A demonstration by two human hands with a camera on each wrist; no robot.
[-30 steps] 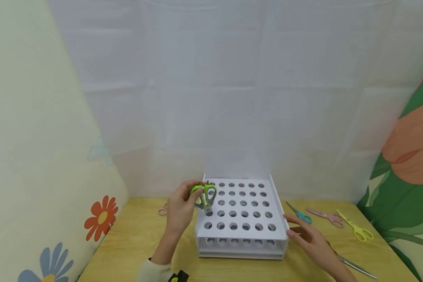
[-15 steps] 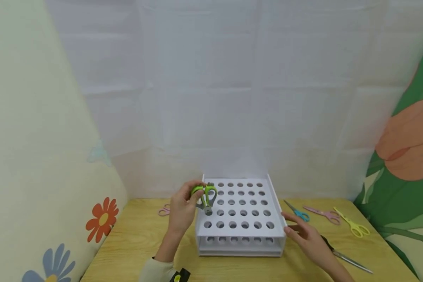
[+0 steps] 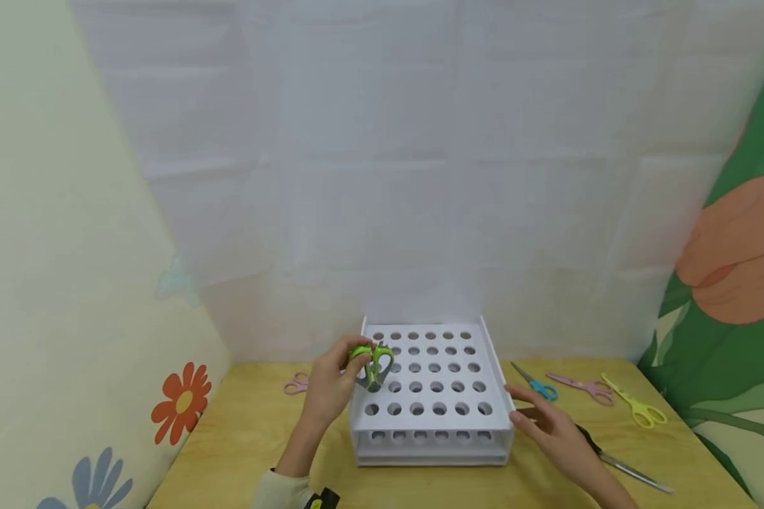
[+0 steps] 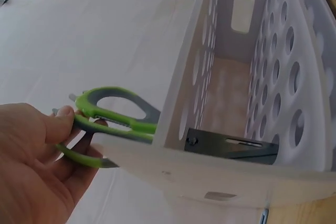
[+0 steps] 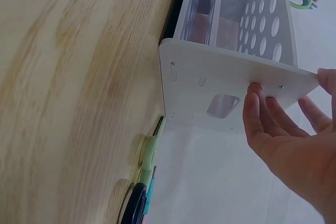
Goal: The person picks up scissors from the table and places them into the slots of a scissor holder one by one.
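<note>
A white two-level rack (image 3: pixel 433 420) with rows of round holes stands on the table. My left hand (image 3: pixel 331 382) pinches the handles of green-and-grey scissors (image 4: pixel 140 126) at the rack's left side. They hang point down in a leftmost hole of the top plate, second row from the front. Between the two perforated plates, the left wrist view shows the dark blades (image 4: pixel 210 145) reaching the lower plate. My right hand (image 3: pixel 554 438) touches the rack's right side panel (image 5: pixel 189 95), relaxed fingers on its outer face, one digit at its upper edge.
Right of the rack lie blue-handled scissors (image 3: pixel 544 390), pink scissors (image 3: pixel 595 389) and yellow scissors (image 3: pixel 644 416). Black-handled scissors (image 3: pixel 633 471) lie nearer, partly behind my right hand. Another pink pair (image 3: pixel 298 382) shows left of the rack. A white cloth (image 3: pixel 382 177) hangs behind.
My left hand has lowered the green scissors a little deeper into the hole, so their handles sit closer to the top plate. My right hand keeps its place on the side panel.
</note>
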